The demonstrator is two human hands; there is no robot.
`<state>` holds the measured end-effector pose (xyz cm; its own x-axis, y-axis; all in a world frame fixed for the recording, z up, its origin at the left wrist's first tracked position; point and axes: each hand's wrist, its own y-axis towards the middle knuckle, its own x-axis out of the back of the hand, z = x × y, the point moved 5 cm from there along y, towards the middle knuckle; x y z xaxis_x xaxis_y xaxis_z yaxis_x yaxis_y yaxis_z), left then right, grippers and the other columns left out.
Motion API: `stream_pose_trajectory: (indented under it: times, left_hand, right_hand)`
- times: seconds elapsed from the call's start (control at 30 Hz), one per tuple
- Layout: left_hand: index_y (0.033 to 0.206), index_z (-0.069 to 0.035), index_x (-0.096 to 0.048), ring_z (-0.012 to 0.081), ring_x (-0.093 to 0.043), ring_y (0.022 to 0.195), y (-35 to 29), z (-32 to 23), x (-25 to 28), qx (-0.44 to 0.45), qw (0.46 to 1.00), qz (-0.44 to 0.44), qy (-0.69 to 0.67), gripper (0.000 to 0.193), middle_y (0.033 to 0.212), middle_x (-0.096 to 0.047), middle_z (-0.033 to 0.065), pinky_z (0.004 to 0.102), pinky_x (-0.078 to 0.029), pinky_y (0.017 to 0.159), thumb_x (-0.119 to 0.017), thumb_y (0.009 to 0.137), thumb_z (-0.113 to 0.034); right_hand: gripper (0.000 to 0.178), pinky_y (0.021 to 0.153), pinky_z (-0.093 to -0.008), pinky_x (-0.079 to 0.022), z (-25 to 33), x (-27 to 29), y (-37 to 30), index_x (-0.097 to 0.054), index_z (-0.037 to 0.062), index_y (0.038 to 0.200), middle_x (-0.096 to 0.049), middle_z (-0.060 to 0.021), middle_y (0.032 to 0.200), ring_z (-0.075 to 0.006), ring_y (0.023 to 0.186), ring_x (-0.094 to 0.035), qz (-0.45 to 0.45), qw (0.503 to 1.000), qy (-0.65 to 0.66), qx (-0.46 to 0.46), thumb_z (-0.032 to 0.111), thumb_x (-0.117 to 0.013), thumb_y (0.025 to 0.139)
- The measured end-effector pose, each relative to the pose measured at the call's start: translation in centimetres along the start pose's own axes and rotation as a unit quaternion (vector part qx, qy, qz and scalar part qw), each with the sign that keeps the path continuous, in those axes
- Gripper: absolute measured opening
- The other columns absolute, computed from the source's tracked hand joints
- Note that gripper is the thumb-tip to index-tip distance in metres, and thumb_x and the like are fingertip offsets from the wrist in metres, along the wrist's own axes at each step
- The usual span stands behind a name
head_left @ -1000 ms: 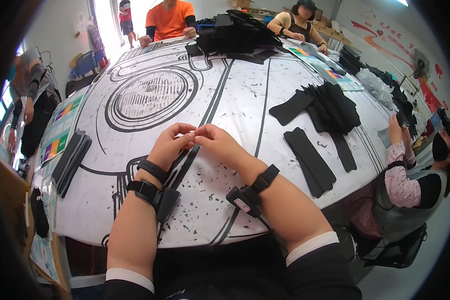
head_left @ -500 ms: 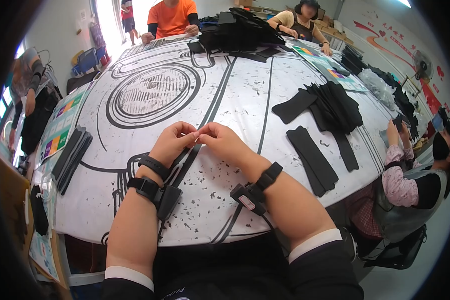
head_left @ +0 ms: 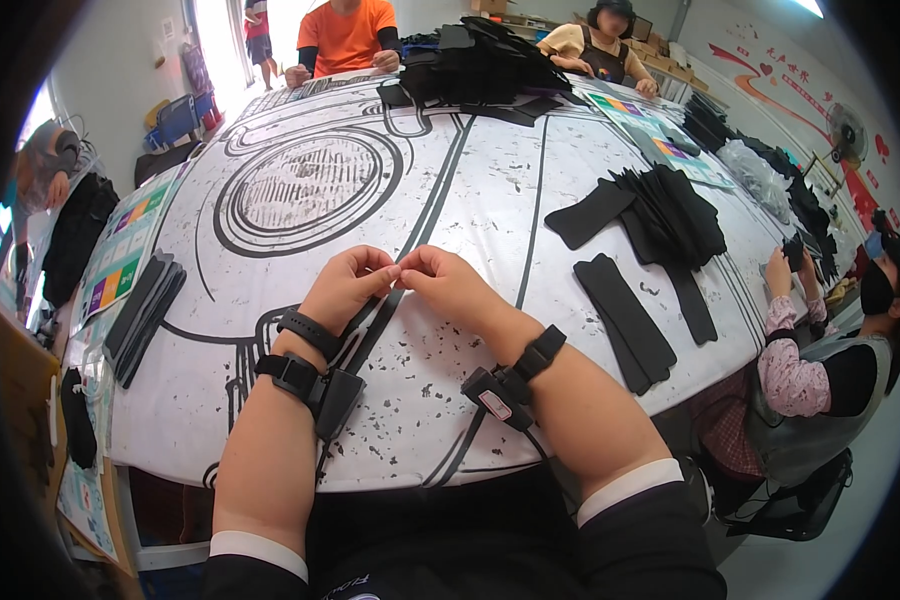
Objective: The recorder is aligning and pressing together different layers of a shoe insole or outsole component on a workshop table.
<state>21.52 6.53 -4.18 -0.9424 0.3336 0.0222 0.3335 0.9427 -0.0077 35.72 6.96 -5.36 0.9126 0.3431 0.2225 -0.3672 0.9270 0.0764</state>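
Over the middle of the printed table cover, my left hand and my right hand meet fingertip to fingertip. Both are closed in a pinch. Anything between the fingertips is too small or hidden to make out. A pair of flat black fabric strips lies to the right of my right hand. Beyond it is a fanned pile of black fabric pieces. Left of my left hand rests a neat stack of dark grey strips. Small dark scraps dot the cover around my forearms.
A large heap of black pieces sits at the table's far side. Co-workers sit beyond it, one in an orange shirt. Another person sits close on the right, and one stands at the left. A clear plastic bag lies at the right edge.
My hands stay almost where they were, fingertips still together. The far-right co-worker's hand has drawn back slightly, and the person at the left has raised an arm.
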Motion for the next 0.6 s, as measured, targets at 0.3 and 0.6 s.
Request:
stream_pose_trajectory:
  times: [0.3, 0.6]
  left_hand:
    - [0.089, -0.003, -0.053, 0.0064, -0.048, 0.070, -0.05, 0.20, 0.16, -0.007, 1.000, 0.019, 0.000, 0.013, 0.079, -0.055, 0.0002, 0.0186, -0.041, 0.066, -0.060, 0.086, -0.013]
    - [0.090, -0.004, -0.051, 0.0067, -0.048, 0.070, -0.12, 0.22, -0.08, -0.004, 1.000, 0.024, 0.005, 0.013, 0.080, -0.053, 0.0000, 0.0188, -0.040, 0.066, -0.059, 0.087, -0.014]
  right_hand:
    - [0.017, 0.076, -0.0230, -0.043, 0.68, -0.23, -0.19, -0.057, 0.0021, 0.096, -0.062, -0.0043, 0.091, -0.0090, 0.086, -0.056, 0.021, 1.000, -0.013, -0.016, 0.016, -0.053, 0.086]
    - [0.017, 0.077, -0.0227, -0.043, 0.30, -0.25, -0.12, -0.057, 0.0020, 0.096, -0.063, -0.0045, 0.092, -0.0091, 0.086, -0.056, 0.022, 1.000, -0.009, -0.020, 0.015, -0.053, 0.086]
